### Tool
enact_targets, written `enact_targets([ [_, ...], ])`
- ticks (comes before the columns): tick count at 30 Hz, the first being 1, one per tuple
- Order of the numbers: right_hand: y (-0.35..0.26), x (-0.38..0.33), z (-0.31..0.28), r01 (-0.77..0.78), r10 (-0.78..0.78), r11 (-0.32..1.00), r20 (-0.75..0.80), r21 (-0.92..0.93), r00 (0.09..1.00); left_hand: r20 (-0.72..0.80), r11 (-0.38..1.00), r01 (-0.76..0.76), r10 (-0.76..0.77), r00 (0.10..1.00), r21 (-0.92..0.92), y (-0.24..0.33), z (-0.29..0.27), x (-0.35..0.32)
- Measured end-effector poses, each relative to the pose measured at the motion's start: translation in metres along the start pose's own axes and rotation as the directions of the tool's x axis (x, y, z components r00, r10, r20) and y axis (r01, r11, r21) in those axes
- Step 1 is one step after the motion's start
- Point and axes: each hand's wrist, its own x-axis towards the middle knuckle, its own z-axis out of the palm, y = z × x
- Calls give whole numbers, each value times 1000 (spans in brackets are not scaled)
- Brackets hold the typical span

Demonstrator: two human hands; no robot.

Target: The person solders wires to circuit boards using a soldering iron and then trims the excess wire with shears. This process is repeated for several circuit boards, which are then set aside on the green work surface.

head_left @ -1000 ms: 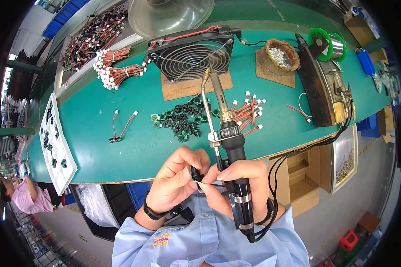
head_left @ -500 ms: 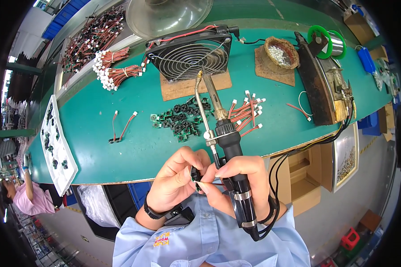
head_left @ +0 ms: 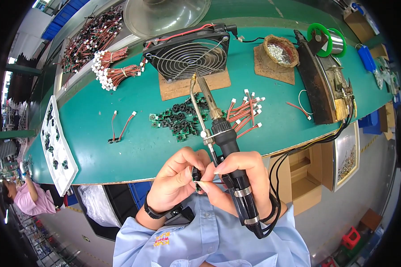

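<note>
Low in front of my chest, my left hand (head_left: 171, 178) pinches a small black part on a green circuit board (head_left: 196, 174). My right hand (head_left: 251, 169) is wrapped round a black soldering iron (head_left: 227, 140) with a thin metal solder-feed tube (head_left: 196, 104) beside its barrel. The iron points away from me, its tip in front of the fan and apart from the board. My right thumb and index fingertips also meet at the board, where a short dark red wire shows; its end is hidden by the fingers.
Beyond the hands lie a pile of small boards (head_left: 178, 119) and loose red-black wires with white connectors (head_left: 247, 113). A fan (head_left: 187, 58) stands behind them. Rightward are a bowl of solder bits (head_left: 278, 53) and a solder spool (head_left: 336, 42); leftward, a white tray (head_left: 67, 178).
The soldering iron's tip has swung slightly left, with the handle tilting along. Both hands keep their hold at the board, almost unmoved.
</note>
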Motion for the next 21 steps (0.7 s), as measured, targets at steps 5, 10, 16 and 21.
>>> enact_targets([
  [5,-2,3,-3,23,-22,999,24,-30,999,11,1000,7,-7,1000,-17,1,1,0],
  [10,-1,2,-4,4,-3,1000,36,-22,999,10,999,18,-17,1000,-31,0,0,0],
  [16,-4,4,-5,10,-10,1000,32,-29,999,17,999,11,-10,1000,-33,1,3,1],
  [21,-4,3,-4,-12,12,1000,29,-4,1000,28,1000,-2,3,1000,-19,1,3,1],
])
